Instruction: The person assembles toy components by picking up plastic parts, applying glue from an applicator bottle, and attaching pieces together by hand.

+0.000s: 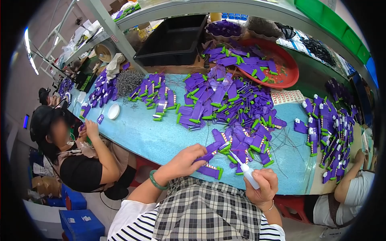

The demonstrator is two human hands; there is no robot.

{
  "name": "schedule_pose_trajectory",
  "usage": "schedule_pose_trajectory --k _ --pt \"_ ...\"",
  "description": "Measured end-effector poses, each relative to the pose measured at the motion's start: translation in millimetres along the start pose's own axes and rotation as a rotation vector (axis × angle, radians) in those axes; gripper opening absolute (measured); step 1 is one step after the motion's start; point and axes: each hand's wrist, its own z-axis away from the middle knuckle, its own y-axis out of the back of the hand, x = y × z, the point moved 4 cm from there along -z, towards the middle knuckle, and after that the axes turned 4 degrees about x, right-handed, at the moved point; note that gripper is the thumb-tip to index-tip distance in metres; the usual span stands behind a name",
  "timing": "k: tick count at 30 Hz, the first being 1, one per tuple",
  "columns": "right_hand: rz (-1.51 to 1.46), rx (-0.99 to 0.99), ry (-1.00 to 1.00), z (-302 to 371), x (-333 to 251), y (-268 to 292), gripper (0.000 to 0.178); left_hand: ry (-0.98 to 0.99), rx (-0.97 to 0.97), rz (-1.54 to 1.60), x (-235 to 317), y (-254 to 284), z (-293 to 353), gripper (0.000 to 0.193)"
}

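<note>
My left hand point(185, 161) is closed on a purple plastic piece point(211, 151), low over the front of the table. A green end and a red-and-white striped strip show on that piece. In my closed right hand point(264, 187) is a small white squeeze bottle point(250, 177). Its thin nozzle points up and to the left, toward the pieces by my left hand. Just below the held piece lies another purple piece with a green end point(210, 171). A loose group of similar purple pieces point(240, 141) with thin wires lies beyond both hands.
A large heap of purple and green pieces point(219, 94) covers the middle of the blue table point(140, 132). Behind it stand a red basin point(287, 70) and a black tray point(171, 40). More pieces point(329, 132) lie at right. Co-workers sit at left point(82, 168) and right point(348, 197).
</note>
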Motion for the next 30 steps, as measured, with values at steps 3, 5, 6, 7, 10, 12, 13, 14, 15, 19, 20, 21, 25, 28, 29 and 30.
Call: schedule_pose_trajectory --k 3,5,6,7,10,12,13,14,15,19,20,21,25,28,29,30 --pt "-0.030 -0.016 0.007 -3.2 -0.8 -6.0 0.041 -0.107 0.380 -0.427 -0.7 -11.8 0.7 0.023" --pt "-0.027 -0.028 0.007 -4.5 -1.2 -7.6 0.040 -0.079 0.396 -0.417 -0.7 -23.6 -2.5 0.025" --pt "-0.023 -0.039 0.005 -5.0 -1.0 -8.0 0.039 -0.052 0.409 -0.407 -1.1 -27.0 -4.0 0.028" --pt "-0.019 -0.041 0.003 -4.0 -0.6 -7.4 0.039 -0.068 0.437 -0.429 2.2 -29.2 -4.6 0.037" --pt "-0.001 -0.036 -0.014 -1.0 1.1 -5.3 0.039 -0.005 0.486 -0.335 -6.5 -33.7 -5.3 0.042" --pt "0.011 -0.014 -0.034 0.4 1.2 -3.5 0.038 -0.037 0.508 -0.287 -10.4 -30.2 -5.5 0.036" --pt "0.015 -0.013 -0.038 1.6 1.6 -2.5 0.038 -0.073 0.508 -0.268 -10.3 -24.3 -4.4 0.033" --pt "0.018 -0.014 -0.041 3.0 2.5 -1.2 0.039 -0.121 0.630 -0.278 -7.7 -13.4 -0.5 0.027" --pt "0.021 -0.015 -0.045 4.1 3.5 0.0 0.040 -0.109 0.759 -0.248 -6.7 -0.5 3.6 0.024" --pt "0.033 0.029 -0.042 7.3 5.8 7.7 0.042 0.040 0.764 0.460 3.2 24.4 23.7 0.014" --pt "0.041 0.047 -0.038 7.2 7.4 9.9 0.044 0.157 0.526 0.574 10.7 19.9 21.8 0.017" --pt "0.050 0.066 -0.034 7.1 9.0 12.1 0.047 0.195 0.302 0.709 14.5 3.7 15.2 0.022" --pt "0.002 0.043 -0.028 7.0 3.5 6.2 0.044 -0.117 -0.168 0.205 13.3 -52.0 7.8 0.042" --pt "-0.005 0.013 -0.021 7.4 2.8 4.6 0.044 -0.056 -0.242 0.138 13.0 -46.6 7.1 0.039" --pt "-0.004 0.013 -0.017 7.6 2.3 5.5 0.044 0.006 -0.292 0.039 12.8 -39.3 6.5 0.037" --pt "0.005 0.017 -0.025 8.0 2.1 6.3 0.044 -0.064 -0.276 -0.007 12.9 -31.0 6.7 0.032"
